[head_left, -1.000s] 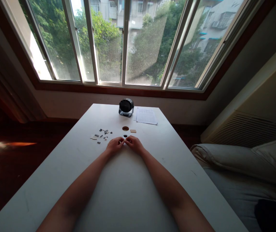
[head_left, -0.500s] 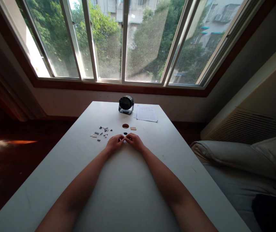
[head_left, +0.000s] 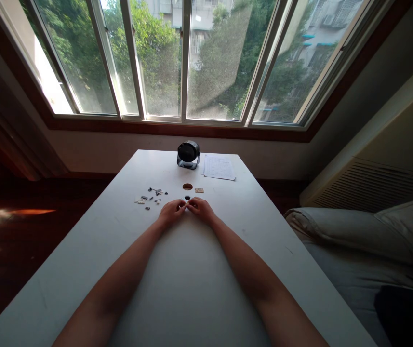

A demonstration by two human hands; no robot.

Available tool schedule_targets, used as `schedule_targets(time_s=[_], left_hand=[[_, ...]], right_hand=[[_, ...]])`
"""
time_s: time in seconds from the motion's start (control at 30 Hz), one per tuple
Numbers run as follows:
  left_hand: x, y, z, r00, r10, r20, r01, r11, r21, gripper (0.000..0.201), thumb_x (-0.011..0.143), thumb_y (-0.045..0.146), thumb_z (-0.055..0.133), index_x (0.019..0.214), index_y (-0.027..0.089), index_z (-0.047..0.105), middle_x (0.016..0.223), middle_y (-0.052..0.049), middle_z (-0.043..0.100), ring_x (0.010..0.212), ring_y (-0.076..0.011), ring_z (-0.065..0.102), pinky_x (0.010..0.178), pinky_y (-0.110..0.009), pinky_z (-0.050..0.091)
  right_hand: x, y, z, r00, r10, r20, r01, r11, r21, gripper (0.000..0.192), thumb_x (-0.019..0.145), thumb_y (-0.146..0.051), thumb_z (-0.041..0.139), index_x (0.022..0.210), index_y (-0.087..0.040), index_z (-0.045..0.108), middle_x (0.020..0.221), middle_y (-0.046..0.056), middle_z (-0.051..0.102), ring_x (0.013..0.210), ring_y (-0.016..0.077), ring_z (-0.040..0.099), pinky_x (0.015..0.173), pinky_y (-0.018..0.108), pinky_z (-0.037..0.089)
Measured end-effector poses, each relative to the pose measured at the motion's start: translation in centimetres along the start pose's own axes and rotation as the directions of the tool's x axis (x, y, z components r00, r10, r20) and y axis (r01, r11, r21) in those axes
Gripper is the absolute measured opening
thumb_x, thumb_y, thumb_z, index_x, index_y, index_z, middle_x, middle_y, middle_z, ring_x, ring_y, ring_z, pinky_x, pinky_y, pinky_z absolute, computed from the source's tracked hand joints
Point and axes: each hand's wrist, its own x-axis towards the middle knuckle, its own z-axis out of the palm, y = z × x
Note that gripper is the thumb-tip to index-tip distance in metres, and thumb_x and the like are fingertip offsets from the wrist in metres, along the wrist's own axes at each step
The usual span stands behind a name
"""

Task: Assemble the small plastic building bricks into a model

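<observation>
My left hand [head_left: 172, 211] and my right hand [head_left: 201, 209] meet at the middle of the white table [head_left: 195, 270], fingertips pinched together. Between them is a tiny pale piece, too small to make out. Just beyond the fingertips lies a small dark round thing with a light rim [head_left: 187, 198]. A tan studded brick plate [head_left: 199, 190] rests past my right hand. To the left of my left hand are several loose small grey, black and tan building pieces [head_left: 151, 198], scattered on the tabletop.
A black desk fan [head_left: 188, 153] stands at the table's far end, with printed paper sheets [head_left: 219, 167] to its right. A round hole [head_left: 187, 186] goes through the tabletop. Beyond is a window [head_left: 213, 62]; a grey cushioned seat [head_left: 351, 236] is at the right.
The whole view has shifted very slightly. Both hands stay together at the same spot, with at most a small movement of the fingers.
</observation>
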Motion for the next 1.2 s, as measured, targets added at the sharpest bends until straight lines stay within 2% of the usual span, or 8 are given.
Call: schedule_targets(time_s=[0.53, 0.73, 1.2], left_hand=[[-0.12, 0.65, -0.36, 0.999, -0.051, 0.009, 0.051, 0.999, -0.011, 0.025, 0.087, 0.039, 0.053, 0.097, 0.024, 0.069, 0.089, -0.003, 0.071, 0.080, -0.0158, 0.061, 0.070, -0.025, 0.044], [-0.07, 0.47, -0.29, 1.000, -0.015, 0.000, 0.015, 1.000, -0.010, 0.024, 0.088, 0.038, 0.052, 0.097, 0.024, 0.069, 0.089, -0.002, 0.071, 0.080, -0.0157, 0.061, 0.070, -0.025, 0.044], [-0.08, 0.66, -0.46, 1.000, -0.027, 0.010, 0.028, 1.000, -0.014, 0.025, 0.088, 0.039, 0.051, 0.098, 0.024, 0.069, 0.090, -0.003, 0.071, 0.080, -0.0162, 0.061, 0.071, -0.025, 0.044]], right_hand=[[-0.04, -0.35, -0.16, 1.000, 0.020, 0.005, -0.020, 1.000, 0.016, 0.020, 0.088, -0.039, 0.061, 0.089, -0.020, 0.068, 0.085, 0.003, 0.063, 0.075, 0.0150, 0.054, 0.071, 0.026, 0.042], [0.06, 0.06, 0.06, 1.000, 0.007, 0.001, -0.007, 1.000, 0.012, 0.020, 0.087, -0.039, 0.062, 0.088, -0.020, 0.068, 0.083, 0.003, 0.063, 0.073, 0.0141, 0.053, 0.070, 0.025, 0.041], [-0.04, -0.19, -0.06, 1.000, 0.006, -0.006, -0.006, 1.000, 0.019, 0.020, 0.088, -0.040, 0.061, 0.087, -0.021, 0.067, 0.083, 0.003, 0.063, 0.073, 0.0144, 0.054, 0.069, 0.026, 0.041]])
